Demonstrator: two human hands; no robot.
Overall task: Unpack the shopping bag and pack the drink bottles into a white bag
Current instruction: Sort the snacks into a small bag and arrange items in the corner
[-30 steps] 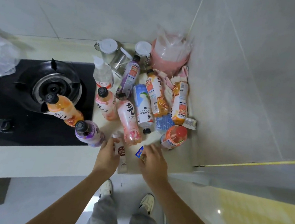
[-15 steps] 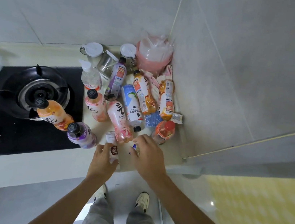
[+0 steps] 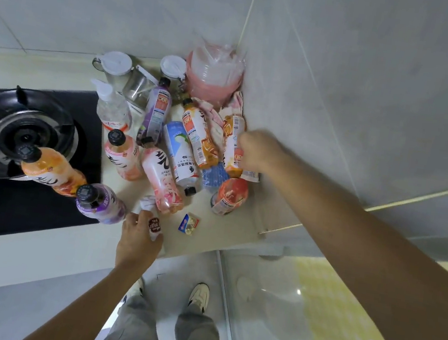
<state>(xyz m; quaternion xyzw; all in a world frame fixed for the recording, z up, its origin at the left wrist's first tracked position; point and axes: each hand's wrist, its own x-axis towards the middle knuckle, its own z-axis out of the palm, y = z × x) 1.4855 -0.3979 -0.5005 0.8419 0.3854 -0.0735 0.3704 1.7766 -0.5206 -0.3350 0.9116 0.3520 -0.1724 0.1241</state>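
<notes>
Two bare hands work over a pale countertop (image 3: pixel 226 227) that runs across the middle of the frame into a tiled wall corner at upper centre. Black gas hob (image 3: pixel 28 139) at left edge, one burner visible. Pink plastic bag (image 3: pixel 214 76), bunched, sits in the corner at upper centre.

Drink bottles cluster centre frame. Standing: orange bottle (image 3: pixel 50 167) on the hob's edge, purple bottle (image 3: pixel 98 204) just beside it, pink bottle (image 3: pixel 121 152) behind them, clear white-capped bottle (image 3: pixel 112 109) further up. Lying: purple-label bottle (image 3: pixel 155 114), pink illustrated bottle (image 3: pixel 162 181), white-and-blue bottle (image 3: pixel 181 158), orange-label bottle (image 3: pixel 199 134), touching side by side. Red-orange bottle (image 3: pixel 229 196) lies right of centre, near the wall.

Right hand (image 3: pixel 257 153), centre right, fingers curled around an orange bottle by the wall (image 3: pixel 231 139). That bottle lies against a pink-and-white cloth (image 3: pixel 218 117).

Left hand (image 3: pixel 140 236), lower centre, grips a small white packet with a dark round label (image 3: pixel 154 225) at the counter's front edge.

Glass jars with white lids (image 3: pixel 116 64) stand upper centre, left of the bag. Small blue-and-yellow wrapper (image 3: pixel 189 224) lies alone between the hands.
</notes>
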